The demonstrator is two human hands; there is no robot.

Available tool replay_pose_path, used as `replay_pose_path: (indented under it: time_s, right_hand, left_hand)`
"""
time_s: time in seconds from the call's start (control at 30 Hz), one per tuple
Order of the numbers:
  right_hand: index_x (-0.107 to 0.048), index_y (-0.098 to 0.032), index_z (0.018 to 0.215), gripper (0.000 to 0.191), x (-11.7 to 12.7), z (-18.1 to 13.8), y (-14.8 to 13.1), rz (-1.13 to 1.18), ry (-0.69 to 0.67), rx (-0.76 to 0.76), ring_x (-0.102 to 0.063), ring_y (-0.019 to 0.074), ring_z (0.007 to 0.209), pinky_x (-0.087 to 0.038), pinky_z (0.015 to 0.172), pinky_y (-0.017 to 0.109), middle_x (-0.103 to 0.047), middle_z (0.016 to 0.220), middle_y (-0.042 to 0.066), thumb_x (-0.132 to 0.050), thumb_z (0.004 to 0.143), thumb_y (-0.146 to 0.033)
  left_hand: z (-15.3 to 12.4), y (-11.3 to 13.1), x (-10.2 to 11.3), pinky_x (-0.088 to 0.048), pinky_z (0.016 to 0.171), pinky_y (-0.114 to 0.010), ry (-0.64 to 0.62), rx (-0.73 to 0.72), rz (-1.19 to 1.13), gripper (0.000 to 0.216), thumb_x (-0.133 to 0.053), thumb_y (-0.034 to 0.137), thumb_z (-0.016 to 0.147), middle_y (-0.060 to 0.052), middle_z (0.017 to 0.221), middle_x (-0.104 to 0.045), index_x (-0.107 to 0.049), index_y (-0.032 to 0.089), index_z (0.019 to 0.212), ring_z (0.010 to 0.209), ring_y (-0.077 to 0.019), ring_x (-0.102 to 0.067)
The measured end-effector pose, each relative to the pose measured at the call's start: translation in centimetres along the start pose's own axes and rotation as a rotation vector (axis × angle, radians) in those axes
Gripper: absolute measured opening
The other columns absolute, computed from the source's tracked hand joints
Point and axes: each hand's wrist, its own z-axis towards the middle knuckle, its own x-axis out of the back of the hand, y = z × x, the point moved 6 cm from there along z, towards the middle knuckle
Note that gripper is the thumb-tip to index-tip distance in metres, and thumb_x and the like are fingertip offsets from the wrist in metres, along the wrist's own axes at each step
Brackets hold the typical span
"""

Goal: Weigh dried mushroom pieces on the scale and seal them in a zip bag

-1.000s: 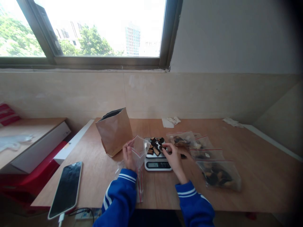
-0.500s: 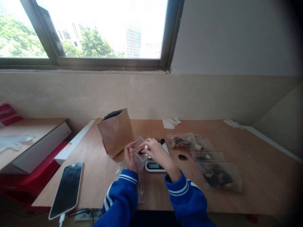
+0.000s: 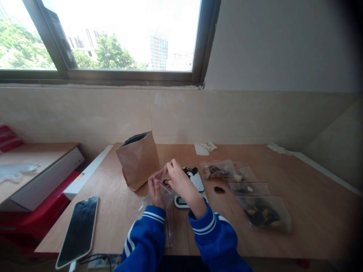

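Observation:
My left hand (image 3: pixel 156 193) is closed on a clear zip bag (image 3: pixel 167 192) with a red seal line, its mouth parted. My right hand (image 3: pixel 181 183) is bent over that mouth, its fingers pinched at the upper edge of the bag. A dark dried piece, like wood ear fungus (image 3: pixel 166 183), shows in the bag below these fingers. Just behind my right wrist is a white kitchen scale (image 3: pixel 197 180) with more dark pieces (image 3: pixel 190 172) on its plate. Flat zip bags (image 3: pixel 169 230) lie under my left forearm.
A brown paper pouch (image 3: pixel 138 160) stands upright at the left. Several filled zip bags (image 3: pixel 263 213) lie at the right, with one loose dark piece (image 3: pixel 219 189) beside them. A phone (image 3: pixel 78 230) on a cable lies front left. Crumpled tissue (image 3: pixel 209 146) sits near the wall.
My right hand has moved a little left and up, from inside the bag's mouth to its upper edge. More of the scale's plate shows. My left hand stays on the bag.

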Motion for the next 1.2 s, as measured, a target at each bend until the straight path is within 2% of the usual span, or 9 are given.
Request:
replay_pose_path:
  time_s: [0.23, 0.3, 0.4, 0.5, 0.6, 0.7, 0.77, 0.9, 1.2]
  right_hand:
    - [-0.064, -0.021, 0.074, 0.010, -0.6, -0.1, 0.6, -0.082, -0.092, -0.001, -0.063, 0.0211, 0.075, -0.044, 0.066, 0.029, -0.067, 0.074, 0.004, -0.066, 0.079, -0.012]
    - [-0.069, -0.021, 0.079, 0.010, -0.4, -0.1, 0.2, -0.060, -0.108, 0.053, -0.063, 0.0206, 0.078, -0.044, 0.071, 0.029, -0.069, 0.080, 0.005, -0.063, 0.083, -0.014]
    - [-0.069, -0.023, 0.101, 0.021, 0.7, -0.2, 0.1, 0.020, -0.054, 0.143, -0.061, 0.0201, 0.091, -0.045, 0.083, 0.031, -0.069, 0.097, 0.005, -0.053, 0.089, -0.017]
    - [-0.065, -0.023, 0.113, 0.030, 2.0, 0.0, 2.9, 0.107, 0.105, 0.093, -0.058, 0.0191, 0.101, -0.045, 0.090, 0.033, -0.065, 0.104, 0.006, -0.042, 0.094, -0.018]
    - [-0.065, -0.024, 0.113, 0.033, 1.6, -0.1, 8.1, 0.077, 0.222, -0.040, -0.056, 0.0204, 0.106, -0.043, 0.094, 0.038, -0.063, 0.110, 0.008, -0.039, 0.093, -0.019]
    - [-0.062, -0.028, 0.120, 0.032, -1.1, -0.6, 12.6, -0.022, 0.129, -0.121, -0.046, 0.0266, 0.124, -0.036, 0.101, 0.049, -0.053, 0.132, 0.010, -0.050, 0.091, -0.032]
    - [-0.059, -0.030, 0.125, 0.037, -3.0, -1.2, 14.4, -0.027, 0.067, -0.127, -0.041, 0.0274, 0.130, -0.035, 0.102, 0.050, -0.049, 0.137, 0.010, -0.052, 0.090, -0.038]
    - [-0.059, -0.027, 0.123, 0.035, -4.5, -1.7, 15.5, 0.030, 0.073, -0.107, -0.045, 0.0242, 0.125, -0.037, 0.101, 0.045, -0.055, 0.131, 0.010, -0.048, 0.092, -0.036]
    - [-0.071, -0.020, 0.098, 0.024, -3.0, -1.1, 17.1, 0.259, 0.067, -0.096, -0.058, 0.0211, 0.103, -0.041, 0.095, 0.040, -0.066, 0.105, 0.008, -0.050, 0.086, -0.021]
  left_hand:
    - [0.0, 0.1, -0.2, -0.048, 0.087, -0.039, 0.008, 0.026, -0.041, 0.038, -0.053, 0.050, 0.085, -0.010, 0.104, -0.067, -0.060, 0.018, 0.103, 0.096, -0.0225, -0.064]
    - [0.0, 0.3, -0.2, -0.047, 0.090, -0.039, 0.002, -0.005, -0.033, 0.037, -0.052, 0.049, 0.086, -0.010, 0.105, -0.067, -0.060, 0.017, 0.104, 0.098, -0.0225, -0.063]
    - [0.0, 0.3, -0.2, -0.046, 0.093, -0.041, 0.005, -0.009, -0.034, 0.038, -0.052, 0.049, 0.086, -0.011, 0.107, -0.067, -0.059, 0.017, 0.104, 0.103, -0.0239, -0.062]
    - [-0.1, -0.1, -0.1, -0.044, 0.097, -0.044, 0.024, 0.028, -0.072, 0.038, -0.049, 0.049, 0.088, -0.012, 0.111, -0.066, -0.057, 0.018, 0.107, 0.107, -0.0245, -0.061]
    - [0.0, -0.3, 0.0, -0.040, 0.102, -0.045, 0.043, 0.023, -0.099, 0.035, -0.047, 0.047, 0.089, -0.012, 0.113, -0.065, -0.056, 0.018, 0.107, 0.110, -0.0241, -0.060]
    - [0.1, -0.3, 0.0, -0.039, 0.104, -0.045, 0.047, 0.014, -0.113, 0.034, -0.046, 0.046, 0.090, -0.012, 0.114, -0.065, -0.057, 0.019, 0.107, 0.111, -0.0237, -0.060]
    - [0.1, -0.3, 0.0, -0.039, 0.104, -0.045, 0.050, 0.013, -0.133, 0.033, -0.046, 0.045, 0.090, -0.012, 0.114, -0.065, -0.057, 0.019, 0.106, 0.111, -0.0234, -0.060]
    - [0.2, -0.3, 0.1, -0.039, 0.104, -0.045, 0.074, 0.024, -0.162, 0.033, -0.048, 0.046, 0.089, -0.011, 0.112, -0.067, -0.057, 0.018, 0.105, 0.110, -0.0228, -0.061]
    - [0.2, -0.4, 0.0, -0.041, 0.102, -0.043, 0.074, 0.040, -0.143, 0.034, -0.047, 0.048, 0.089, -0.011, 0.111, -0.066, -0.056, 0.019, 0.104, 0.108, -0.0224, -0.062]
